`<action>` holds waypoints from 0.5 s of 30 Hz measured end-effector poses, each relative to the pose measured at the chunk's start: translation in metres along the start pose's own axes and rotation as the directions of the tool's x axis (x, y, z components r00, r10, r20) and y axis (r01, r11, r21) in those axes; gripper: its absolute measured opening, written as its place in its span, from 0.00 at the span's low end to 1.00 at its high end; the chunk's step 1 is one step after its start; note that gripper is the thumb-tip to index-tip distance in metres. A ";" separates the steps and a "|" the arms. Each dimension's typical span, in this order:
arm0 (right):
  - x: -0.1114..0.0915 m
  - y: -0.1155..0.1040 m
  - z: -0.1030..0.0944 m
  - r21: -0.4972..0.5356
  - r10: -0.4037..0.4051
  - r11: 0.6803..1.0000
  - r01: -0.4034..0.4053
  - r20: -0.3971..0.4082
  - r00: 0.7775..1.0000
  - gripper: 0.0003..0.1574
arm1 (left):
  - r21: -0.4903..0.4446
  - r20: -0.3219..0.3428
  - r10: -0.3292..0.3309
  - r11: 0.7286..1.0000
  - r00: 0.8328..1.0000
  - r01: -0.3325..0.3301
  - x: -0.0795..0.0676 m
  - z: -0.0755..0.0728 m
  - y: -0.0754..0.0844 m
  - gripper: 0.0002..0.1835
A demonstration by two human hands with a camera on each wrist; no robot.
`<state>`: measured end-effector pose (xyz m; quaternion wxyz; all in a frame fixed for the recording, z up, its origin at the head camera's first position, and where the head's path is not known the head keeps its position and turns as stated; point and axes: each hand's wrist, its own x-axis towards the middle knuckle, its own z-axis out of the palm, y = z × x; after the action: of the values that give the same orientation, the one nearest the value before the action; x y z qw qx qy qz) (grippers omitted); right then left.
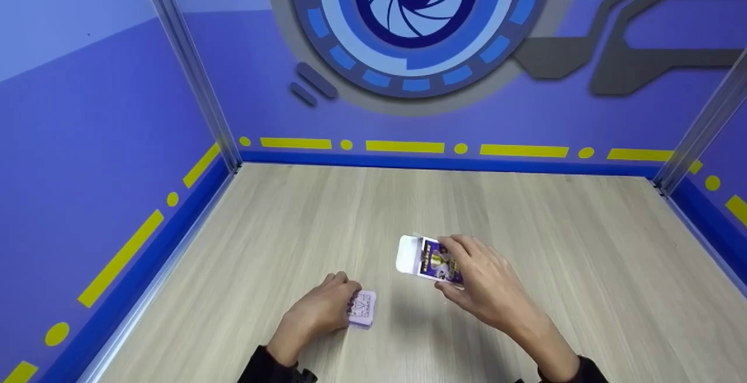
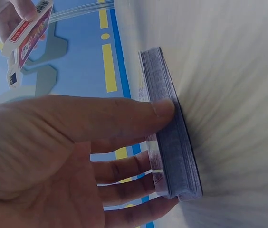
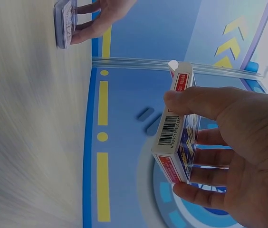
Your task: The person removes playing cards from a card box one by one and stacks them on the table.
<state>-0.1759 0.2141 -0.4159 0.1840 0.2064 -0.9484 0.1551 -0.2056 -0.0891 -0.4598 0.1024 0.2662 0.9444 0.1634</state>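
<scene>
A deck of playing cards (image 1: 362, 307) with patterned backs lies on the table under my left hand (image 1: 324, 306). In the left wrist view the thumb presses one long edge of the deck (image 2: 172, 152), and the fingers curl round the opposite side. The stack's edges are slightly uneven. Above the table, to the right, my right hand (image 1: 487, 278) grips a printed card box (image 1: 437, 260) between thumb and fingers. Its white end flap (image 1: 408, 254) stands open, pointing left toward the deck's side. A barcode shows on the box's narrow side (image 3: 169, 130).
The wooden table (image 1: 327, 213) is bounded by a blue back wall (image 1: 233, 79) and side walls with yellow markings. Metal posts (image 1: 192, 68) stand at the corners.
</scene>
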 end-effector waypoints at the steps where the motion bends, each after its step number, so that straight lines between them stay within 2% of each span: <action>1: 0.000 0.000 0.000 0.000 0.000 1.000 0.000 0.001 1.000 0.48 | -0.005 0.001 -0.003 1.000 1.000 0.003 0.000 0.000 0.000 0.30; 6: 0.000 -0.001 0.000 -0.001 0.004 1.000 -0.004 0.015 1.000 0.48 | -0.024 0.014 -0.024 0.999 1.000 0.025 0.001 0.000 0.000 0.35; 15: 0.000 -0.002 0.001 -0.004 -0.003 1.000 0.003 0.023 1.000 0.48 | -0.021 0.008 -0.014 1.000 1.000 0.014 0.001 -0.001 0.001 0.35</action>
<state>-0.1755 0.2123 -0.4164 0.1739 0.2094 -0.9504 0.1504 -0.2060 -0.0886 -0.4587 0.1100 0.2591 0.9441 0.1716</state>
